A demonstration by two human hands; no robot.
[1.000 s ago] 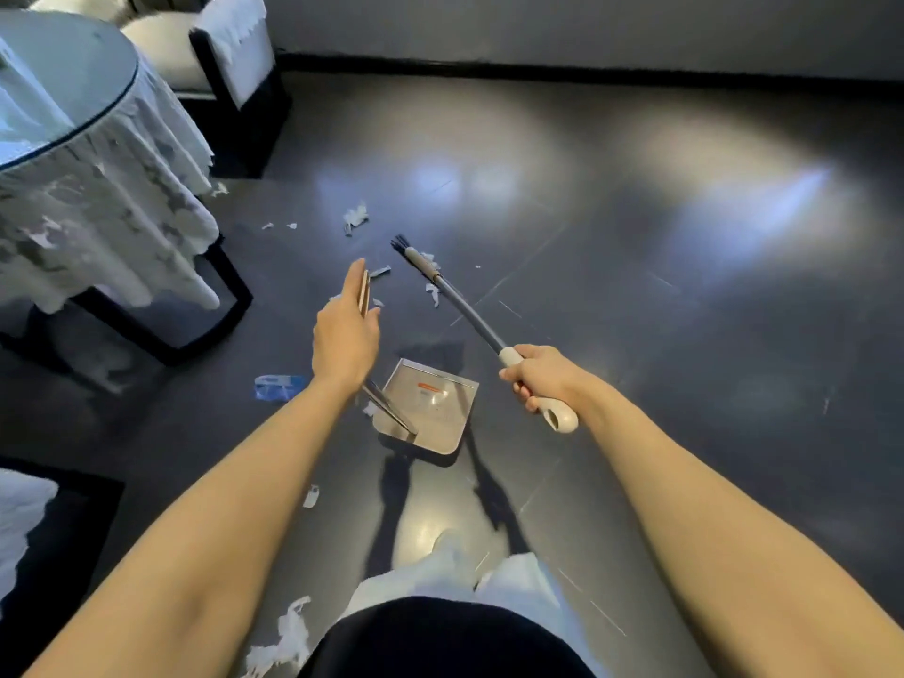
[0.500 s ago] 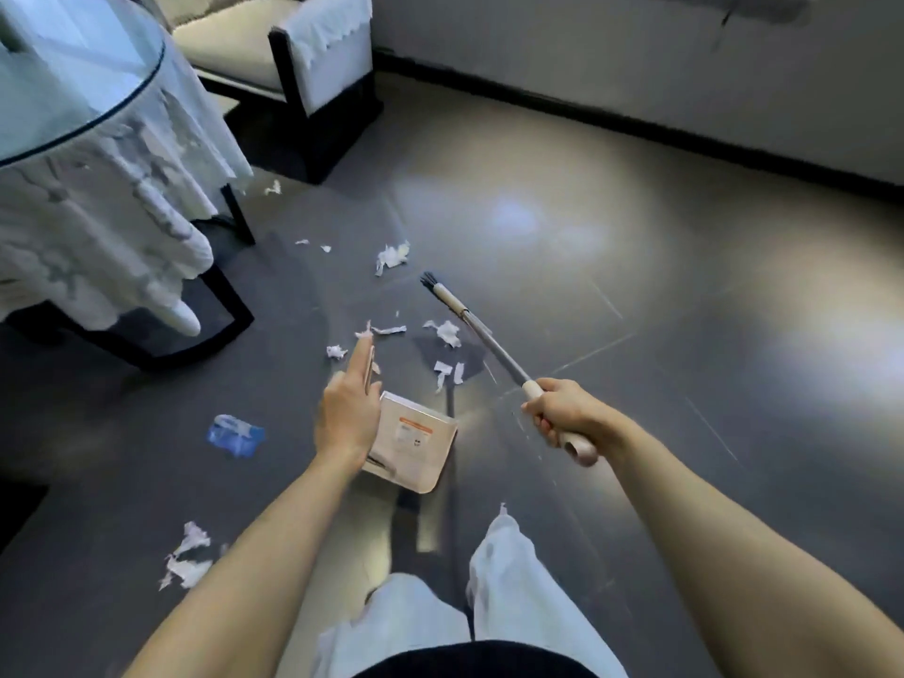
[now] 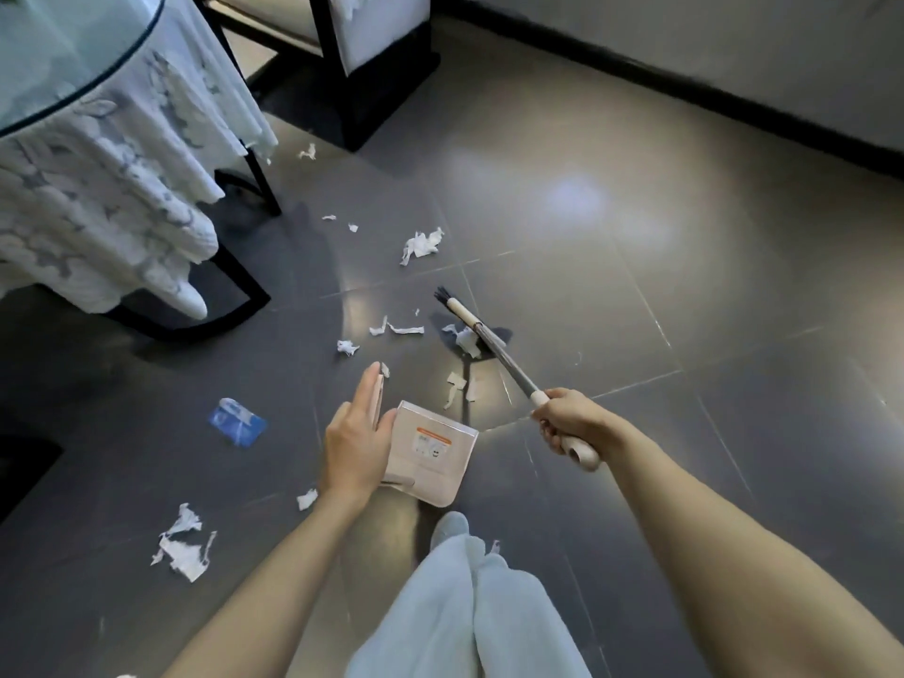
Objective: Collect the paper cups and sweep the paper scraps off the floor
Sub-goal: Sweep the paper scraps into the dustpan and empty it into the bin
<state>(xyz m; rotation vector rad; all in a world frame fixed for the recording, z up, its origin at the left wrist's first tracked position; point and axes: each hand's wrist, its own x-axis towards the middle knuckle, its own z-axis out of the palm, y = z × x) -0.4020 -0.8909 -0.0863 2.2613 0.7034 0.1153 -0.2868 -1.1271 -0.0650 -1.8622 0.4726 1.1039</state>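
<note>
White paper scraps lie scattered on the dark tiled floor: a crumpled piece [image 3: 420, 244], thin strips [image 3: 396, 329], and torn bits [image 3: 183, 545] near my left side. My right hand [image 3: 567, 423] grips the cream end of a broom [image 3: 494, 349]. Its black bristles [image 3: 442, 296] point away from me, just past a scrap [image 3: 464, 337]. My left hand [image 3: 357, 442] holds the upright handle of a pale dustpan [image 3: 425, 452], index finger straight along it. The pan hangs in front of my legs. No paper cup shows.
A round table [image 3: 98, 154] under a white lace cloth, on a black frame, fills the upper left. Behind it stands a dark chair [image 3: 372, 90]. A blue packet [image 3: 237, 423] lies on the floor to my left. A wall with black skirting [image 3: 685, 90] runs across the upper right.
The view has swung left and down, bringing more scraps and the table closer. The dustpan has tipped so its labelled face shows. Both hands keep their holds.
</note>
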